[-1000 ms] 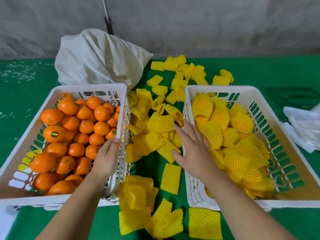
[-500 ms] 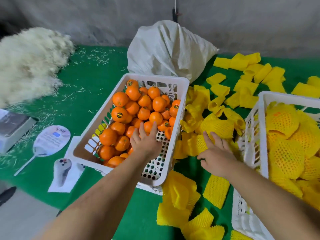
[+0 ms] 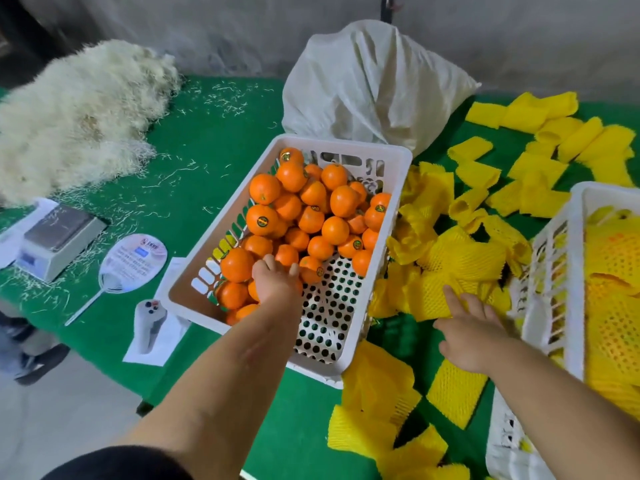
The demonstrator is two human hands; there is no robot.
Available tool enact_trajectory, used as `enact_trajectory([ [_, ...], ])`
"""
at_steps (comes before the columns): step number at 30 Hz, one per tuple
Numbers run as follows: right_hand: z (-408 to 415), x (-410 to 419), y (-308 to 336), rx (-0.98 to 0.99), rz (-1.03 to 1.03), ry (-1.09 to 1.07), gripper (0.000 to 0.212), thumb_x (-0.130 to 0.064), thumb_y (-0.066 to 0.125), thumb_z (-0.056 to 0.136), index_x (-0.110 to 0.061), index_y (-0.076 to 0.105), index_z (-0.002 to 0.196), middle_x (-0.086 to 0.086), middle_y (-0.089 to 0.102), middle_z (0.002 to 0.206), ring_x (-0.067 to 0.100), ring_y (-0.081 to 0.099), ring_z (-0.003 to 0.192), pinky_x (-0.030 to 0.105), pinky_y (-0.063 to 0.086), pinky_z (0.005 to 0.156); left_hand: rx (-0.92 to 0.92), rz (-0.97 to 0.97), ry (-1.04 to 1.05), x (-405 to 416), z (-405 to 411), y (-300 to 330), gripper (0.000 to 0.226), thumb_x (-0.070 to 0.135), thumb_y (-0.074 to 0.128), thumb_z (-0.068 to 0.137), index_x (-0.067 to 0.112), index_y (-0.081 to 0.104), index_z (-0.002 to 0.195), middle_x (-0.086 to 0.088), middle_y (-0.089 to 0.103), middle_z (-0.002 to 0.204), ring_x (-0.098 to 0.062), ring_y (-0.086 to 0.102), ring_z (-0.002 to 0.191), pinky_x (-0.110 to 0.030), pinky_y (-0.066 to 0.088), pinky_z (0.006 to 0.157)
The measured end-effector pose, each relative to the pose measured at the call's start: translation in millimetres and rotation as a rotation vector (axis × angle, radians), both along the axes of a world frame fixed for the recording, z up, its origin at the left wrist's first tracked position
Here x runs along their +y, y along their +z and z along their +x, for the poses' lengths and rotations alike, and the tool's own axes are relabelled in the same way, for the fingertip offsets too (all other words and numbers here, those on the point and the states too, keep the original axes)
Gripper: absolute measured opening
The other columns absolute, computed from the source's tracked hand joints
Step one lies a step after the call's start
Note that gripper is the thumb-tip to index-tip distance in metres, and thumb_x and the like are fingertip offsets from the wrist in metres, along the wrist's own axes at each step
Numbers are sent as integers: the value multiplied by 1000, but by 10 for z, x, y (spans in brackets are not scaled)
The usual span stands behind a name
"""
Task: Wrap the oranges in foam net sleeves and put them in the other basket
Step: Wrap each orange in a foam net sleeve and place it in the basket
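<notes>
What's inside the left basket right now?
The left basket holds loose unwrapped oranges, some stickered, with bare perforated floor at its near right. The left hand reaches in, covering the oranges beneath it.

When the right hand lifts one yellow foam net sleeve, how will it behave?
The foam net sleeve is probably very light: it is open mesh. It likely bends and flops, since many sleeves lie crumpled or folded. It should not roll; the right hand reaches toward flattened ones.
</notes>
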State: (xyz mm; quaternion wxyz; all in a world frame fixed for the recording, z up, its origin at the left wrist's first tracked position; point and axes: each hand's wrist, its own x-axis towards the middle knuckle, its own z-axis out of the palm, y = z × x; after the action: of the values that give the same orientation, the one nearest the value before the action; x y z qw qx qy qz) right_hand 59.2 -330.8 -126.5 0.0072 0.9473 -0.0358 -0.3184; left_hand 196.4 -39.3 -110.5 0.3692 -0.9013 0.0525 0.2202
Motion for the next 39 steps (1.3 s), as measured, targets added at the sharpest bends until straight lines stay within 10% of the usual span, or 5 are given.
enact_trajectory([
  [6,-14,39,109,-136,7,-5,49,-38,45,104,-24,40,150,-2,16,166,29,22,144,41,27,112,-50,-135,-78,-115,27,282,70,34,61,100,21,29,160,-11,35,153,-38,45,134,-45,45,105],
  [15,-242,132,475,-645,988,-678,22,-32,73,95,-42,55,104,-5,62,115,10,66,88,26,51,68,-358,-1802,312,-483,-334,822,64,55,69,91,37,43,147,5,37,138,-7,44,111,-16,39,91],
  [19,-382,83,592,-667,1352,-1045,41,-61,76,75,-37,73,108,-8,72,116,13,71,96,33,57,80,-55,-2083,116,-999,-849,733,57,62,78,78,55,51,128,20,49,133,0,57,116,-21,57,87],
  [25,-406,44,664,-451,1920,-1062,51,-13,56,88,-31,66,135,12,69,132,30,65,125,48,48,105,478,-2160,463,-1213,-1008,592,60,53,80,72,41,55,125,-2,59,130,-24,68,111,-45,62,92],
  [39,-336,157,552,-875,1092,-1048,40,-19,68,99,-42,53,128,-11,67,105,2,64,94,9,48,58,1043,-2058,577,-1125,-1019,738,51,35,79,80,32,68,129,-12,55,144,-33,68,120,-40,59,93],
])
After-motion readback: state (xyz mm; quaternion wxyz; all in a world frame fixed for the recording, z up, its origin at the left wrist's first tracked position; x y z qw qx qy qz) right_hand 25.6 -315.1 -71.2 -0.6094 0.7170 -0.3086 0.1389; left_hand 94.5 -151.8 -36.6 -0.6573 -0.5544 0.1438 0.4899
